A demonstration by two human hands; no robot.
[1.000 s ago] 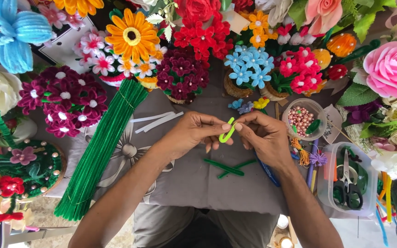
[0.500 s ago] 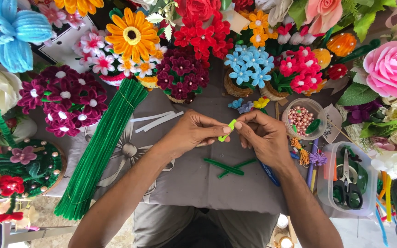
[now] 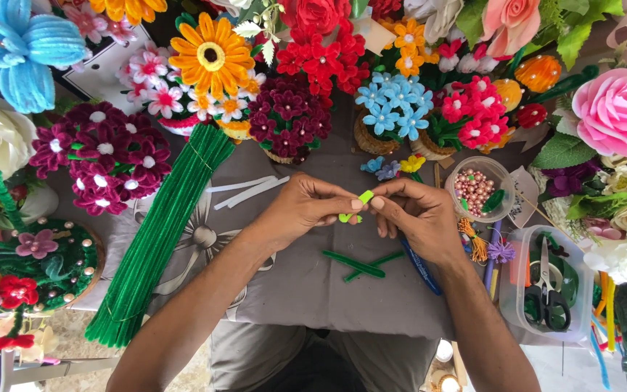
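Hands (image 3: 361, 214) now pinch the lime pipe cleaner (image 3: 357, 205) folded shorter.

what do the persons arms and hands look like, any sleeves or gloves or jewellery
Both arms are bare from the bottom edge of the picture to the fingertips: no sleeves show. The left hand and the right hand wear no gloves, and no ring, bracelet or watch is visible on either wrist. The fingernails look short and unpainted. No markings show on the forearms.

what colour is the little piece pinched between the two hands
Light lime green: the pipe-cleaner piece, seen best in the head view.
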